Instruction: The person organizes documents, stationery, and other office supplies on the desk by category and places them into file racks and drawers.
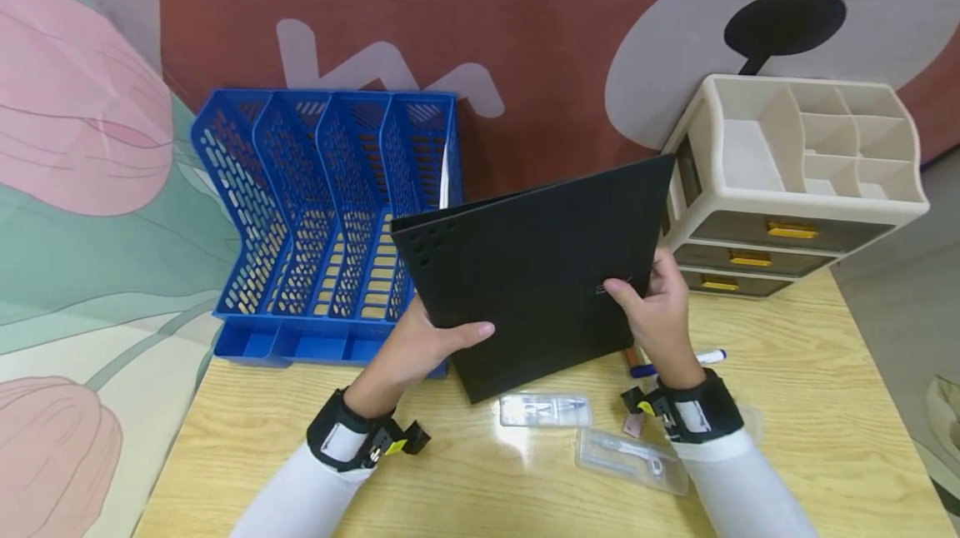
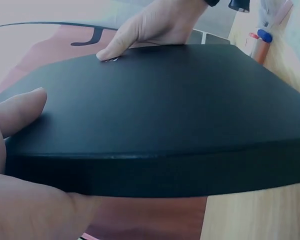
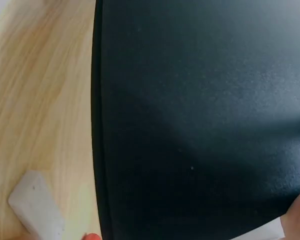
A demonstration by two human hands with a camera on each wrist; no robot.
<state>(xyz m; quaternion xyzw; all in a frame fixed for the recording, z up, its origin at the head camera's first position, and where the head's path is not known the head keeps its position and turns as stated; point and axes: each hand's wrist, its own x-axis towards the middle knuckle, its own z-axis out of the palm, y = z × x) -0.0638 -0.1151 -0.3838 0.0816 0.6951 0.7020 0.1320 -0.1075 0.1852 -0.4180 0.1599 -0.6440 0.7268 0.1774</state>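
Both hands hold a black folder (image 1: 540,271) up over the table, tilted, its top edge slightly parted. My left hand (image 1: 427,342) grips the spine side at the lower left, thumb flat across the cover, fingers hidden behind. On the opposite side my right hand (image 1: 660,313) pinches the edge, thumb by a small printed mark. In the left wrist view the folder's thick spine (image 2: 155,175) faces the camera, and the right thumb presses the far side. The right wrist view shows the cover (image 3: 200,110) close up.
A blue file rack (image 1: 330,213) with a white sheet (image 1: 445,176) in its right slot stands behind left. A cream drawer organizer (image 1: 802,180) stands at right. Clear plastic cases (image 1: 546,410), a blue-and-white marker (image 1: 710,356) and a pink eraser-like piece (image 1: 633,424) lie in front.
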